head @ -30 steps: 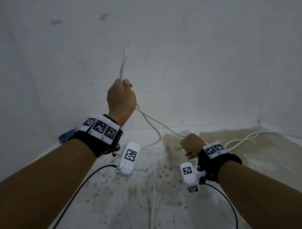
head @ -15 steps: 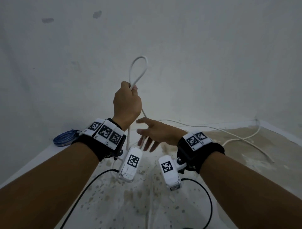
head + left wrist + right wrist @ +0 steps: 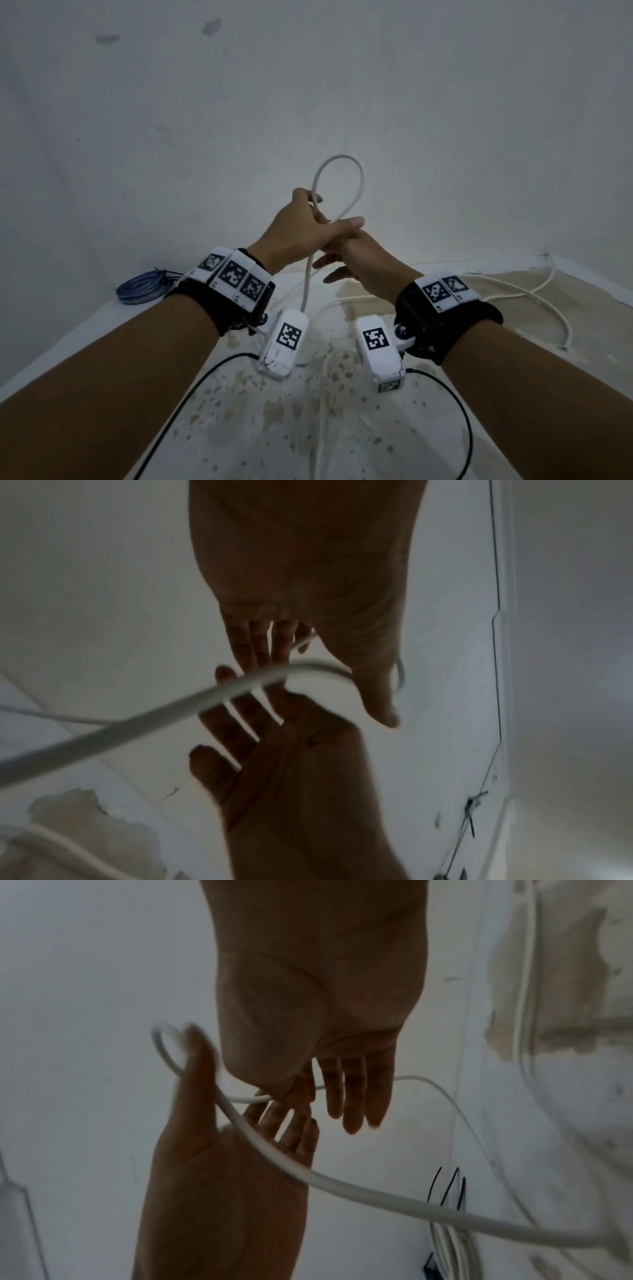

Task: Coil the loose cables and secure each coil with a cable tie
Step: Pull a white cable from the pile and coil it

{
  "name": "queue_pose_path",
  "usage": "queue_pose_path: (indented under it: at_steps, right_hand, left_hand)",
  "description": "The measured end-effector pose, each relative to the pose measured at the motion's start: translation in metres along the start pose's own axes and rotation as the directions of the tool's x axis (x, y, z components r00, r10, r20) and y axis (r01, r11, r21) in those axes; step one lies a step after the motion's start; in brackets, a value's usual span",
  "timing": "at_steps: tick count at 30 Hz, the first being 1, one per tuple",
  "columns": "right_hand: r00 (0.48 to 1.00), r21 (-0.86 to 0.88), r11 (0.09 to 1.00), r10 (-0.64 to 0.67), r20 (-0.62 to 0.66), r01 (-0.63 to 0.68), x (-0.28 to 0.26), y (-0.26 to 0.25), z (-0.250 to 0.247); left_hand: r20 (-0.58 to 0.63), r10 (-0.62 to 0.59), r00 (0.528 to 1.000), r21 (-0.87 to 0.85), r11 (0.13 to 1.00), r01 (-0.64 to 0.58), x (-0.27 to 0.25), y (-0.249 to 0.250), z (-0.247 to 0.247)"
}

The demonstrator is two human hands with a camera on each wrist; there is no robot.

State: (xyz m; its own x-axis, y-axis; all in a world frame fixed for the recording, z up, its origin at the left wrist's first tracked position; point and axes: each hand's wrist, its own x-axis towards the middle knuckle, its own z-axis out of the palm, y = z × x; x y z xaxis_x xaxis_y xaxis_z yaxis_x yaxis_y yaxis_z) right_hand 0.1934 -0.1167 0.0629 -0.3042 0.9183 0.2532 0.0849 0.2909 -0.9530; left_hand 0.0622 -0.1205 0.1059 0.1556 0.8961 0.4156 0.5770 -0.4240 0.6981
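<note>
My left hand [image 3: 301,229] is raised in front of the wall and grips a white cable [image 3: 339,156], which stands up from it in a narrow loop. One strand hangs from the hand down to the floor. In the right wrist view the cable [image 3: 342,1185] loops round the left thumb and runs across the palm. My right hand [image 3: 356,263] lies against the left hand from the right, fingers straight and spread, thumb laid over it. In the left wrist view the cable [image 3: 171,710] crosses between both hands.
A tied blue cable coil [image 3: 140,291] lies on the floor by the wall at the left. More loose white cable [image 3: 567,330] snakes over the stained floor at the right. A white bundle with black tie ends [image 3: 448,1240] lies below. Black camera cords [image 3: 205,373] trail under my arms.
My right hand let go of the cable low at the right, opened and rose to meet the left hand. A loop now stands above the left hand, which has come lower.
</note>
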Motion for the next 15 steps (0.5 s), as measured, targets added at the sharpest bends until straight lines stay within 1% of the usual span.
queue_pose_path:
  at_steps: [2, 3, 4, 5, 6, 7, 8, 9, 11, 13, 15]
  right_hand:
    - [0.994, 0.191, 0.98, 0.076, -0.075, -0.06, 0.003, 0.001, -0.002]
    - [0.987, 0.321, 0.943, 0.129, -0.096, -0.092, 0.004, 0.003, -0.004]
    - [0.982, 0.462, 0.88, 0.171, -0.084, -0.113, 0.004, 0.004, -0.005]
    - [0.981, 0.585, 0.802, 0.185, -0.049, -0.122, 0.004, 0.004, -0.007]
    - [0.987, 0.676, 0.727, 0.163, -0.004, -0.117, 0.004, 0.003, -0.009]
    - [0.992, 0.731, 0.674, 0.115, 0.045, -0.111, 0.004, 0.0, -0.011]
    - [0.992, 0.753, 0.647, 0.062, 0.107, -0.122, 0.002, -0.005, -0.011]
    - [0.985, 0.74, 0.657, 0.017, 0.174, -0.142, 0.0, -0.01, -0.012]
    - [0.96, 0.649, 0.743, -0.032, 0.279, -0.164, -0.002, -0.018, -0.011]
    - [0.953, 0.512, 0.845, -0.01, 0.302, -0.153, 0.0, -0.022, -0.01]
    - [0.963, 0.375, 0.912, 0.066, 0.262, -0.164, 0.003, -0.02, -0.009]
  left_hand:
    - [0.125, -0.027, 0.992, -0.068, 0.997, 0.036, -0.001, 0.004, -0.012]
    - [0.151, -0.029, 0.988, -0.072, 0.997, 0.04, -0.001, 0.004, -0.018]
    - [0.145, -0.035, 0.989, -0.056, 0.997, 0.043, -0.001, 0.004, -0.023]
    - [0.117, -0.048, 0.992, -0.035, 0.998, 0.053, 0.0, 0.001, -0.027]
    - [0.077, -0.071, 0.995, -0.024, 0.997, 0.073, 0.003, -0.003, -0.029]
    - [0.032, -0.105, 0.994, -0.034, 0.994, 0.106, 0.006, -0.008, -0.03]
    - [-0.008, -0.149, 0.989, -0.064, 0.987, 0.148, 0.009, -0.013, -0.03]
    - [-0.036, -0.199, 0.979, -0.112, 0.975, 0.194, 0.011, -0.017, -0.03]
    - [-0.063, -0.313, 0.948, -0.235, 0.928, 0.29, 0.014, -0.023, -0.03]
    - [-0.064, -0.421, 0.905, -0.353, 0.858, 0.374, 0.016, -0.025, -0.03]
    - [-0.028, -0.511, 0.859, -0.469, 0.766, 0.44, 0.015, -0.02, -0.033]
